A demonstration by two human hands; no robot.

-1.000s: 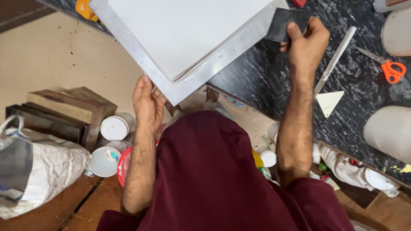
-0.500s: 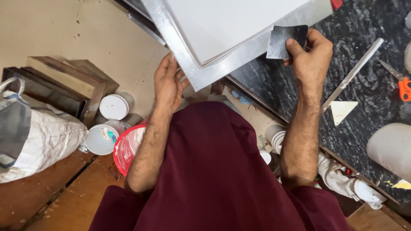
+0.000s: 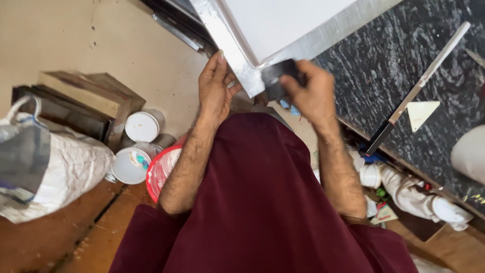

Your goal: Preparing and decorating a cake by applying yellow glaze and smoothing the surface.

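Pale wall and a worn wooden floor [image 3: 65,237] fill the left side, where a white woven sack [image 3: 55,172] slumps beside a stack of dark picture frames [image 3: 76,101] leaning against the wall. Just right of those sit two white lidded tubs [image 3: 136,149] and a red bucket [image 3: 161,169], close together on the floor. Above them the person in a maroon garment stands at the edge of a dark marbled worktop [image 3: 404,65]. A large silver-edged white panel [image 3: 262,30] overhangs that edge, its corner pointing down toward the person. The left hand [image 3: 214,88] lies flat along the panel's silver border, fingers straight and together, steadying the corner from the side. The right hand [image 3: 310,93], blurred, is closed around a small dark pad [image 3: 278,76] pressed against the same corner, touching the silver rim. Farther right on the worktop lies a long metal ruler [image 3: 419,86] with a dark end, set at a slant, and just beside it a small pale triangular piece [image 3: 422,112]. Below the worktop edge, white bottles [image 3: 404,187] lie bundled on a lower shelf.
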